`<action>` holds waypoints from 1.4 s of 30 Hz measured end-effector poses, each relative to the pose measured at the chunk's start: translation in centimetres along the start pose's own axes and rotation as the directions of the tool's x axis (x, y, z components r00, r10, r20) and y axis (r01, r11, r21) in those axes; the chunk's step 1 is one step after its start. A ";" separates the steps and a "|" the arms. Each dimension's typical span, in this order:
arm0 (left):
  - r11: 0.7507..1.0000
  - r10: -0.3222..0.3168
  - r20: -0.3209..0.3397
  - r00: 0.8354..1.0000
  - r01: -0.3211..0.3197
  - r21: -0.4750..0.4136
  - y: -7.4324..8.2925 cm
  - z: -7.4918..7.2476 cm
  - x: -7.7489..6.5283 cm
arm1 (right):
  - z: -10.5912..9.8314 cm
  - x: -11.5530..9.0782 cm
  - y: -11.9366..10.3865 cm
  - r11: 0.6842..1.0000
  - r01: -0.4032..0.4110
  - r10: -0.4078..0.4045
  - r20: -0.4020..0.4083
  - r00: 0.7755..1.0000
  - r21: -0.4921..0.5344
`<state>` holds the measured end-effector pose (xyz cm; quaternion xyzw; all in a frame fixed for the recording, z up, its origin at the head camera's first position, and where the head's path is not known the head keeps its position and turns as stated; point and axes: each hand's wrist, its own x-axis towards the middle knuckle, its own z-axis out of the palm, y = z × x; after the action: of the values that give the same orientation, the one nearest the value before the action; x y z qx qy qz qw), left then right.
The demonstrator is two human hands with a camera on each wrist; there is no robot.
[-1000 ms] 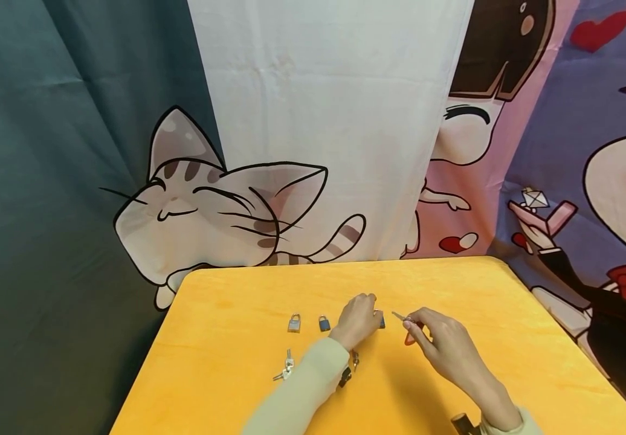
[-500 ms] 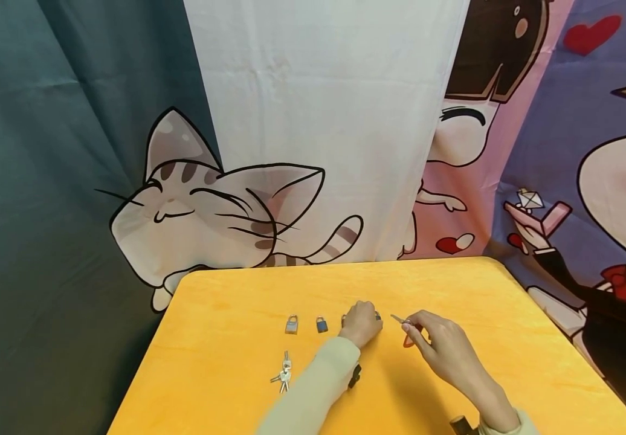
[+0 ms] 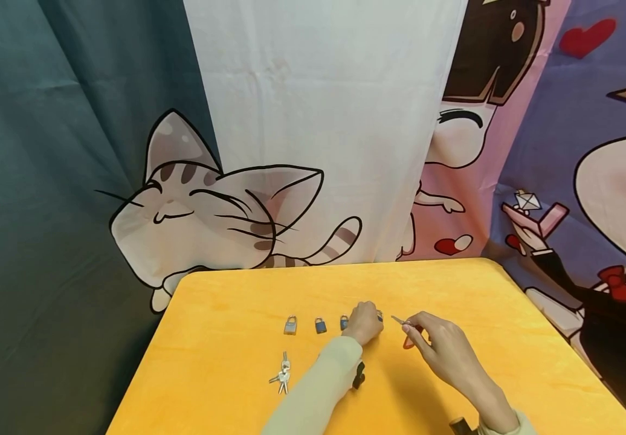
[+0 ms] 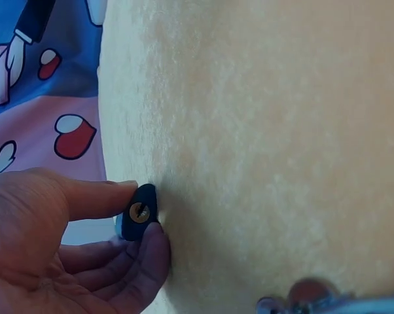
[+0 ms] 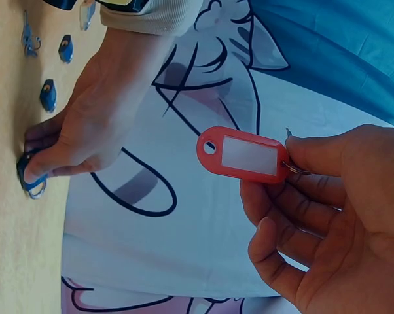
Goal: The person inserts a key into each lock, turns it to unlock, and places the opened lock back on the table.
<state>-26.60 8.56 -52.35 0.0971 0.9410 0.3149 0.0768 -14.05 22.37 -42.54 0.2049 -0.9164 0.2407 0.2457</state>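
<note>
Pinching a small dark blue padlock with a round brass keyhole (image 4: pixel 139 212) between thumb and fingers, the left hand (image 3: pixel 364 321) is down at the yellow cloth-topped table (image 3: pixel 226 302). We can see the keyhole in the left wrist view. To its right, the right hand (image 3: pixel 443 341) is up in the air, and its thumb and finger pinch a thin silver metal key (image 3: pixel 397 319). We see the key's tip point left, near the lock but not touching it. A red plastic tag with a white label (image 5: pixel 249 156) hangs from it on a ring. Left of the left hand, we find a blue padlock (image 3: pixel 344 322), then another blue padlock (image 3: pixel 321 325), then a silver-grey padlock (image 3: pixel 290 326), all in a row. Nearer to us, on the left, lies a bunch of silver keys (image 3: pixel 282 374).
</note>
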 end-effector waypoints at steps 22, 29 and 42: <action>0.959 0.191 -0.171 0.966 -0.221 -0.176 1.5 -4.1 -1.3 | -0.8 0.9 -0.6 0.999 0.045 -0.044 -0.063 0.997 0.016; 0.921 0.246 -0.222 0.944 -0.299 -0.250 2.1 -7.3 -3.0 | -1.0 1.4 -0.9 0.998 0.064 -0.062 -0.086 0.994 0.017; 0.798 0.345 -0.385 0.856 -0.484 -0.359 1.7 -12.1 -6.6 | -1.4 2.0 -1.0 0.994 0.100 -0.093 -0.127 0.988 0.045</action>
<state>-22.49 1.34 -41.24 0.2339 0.7991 0.5409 -0.1186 -14.69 21.82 -40.02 0.2398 -0.8818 0.2643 0.3085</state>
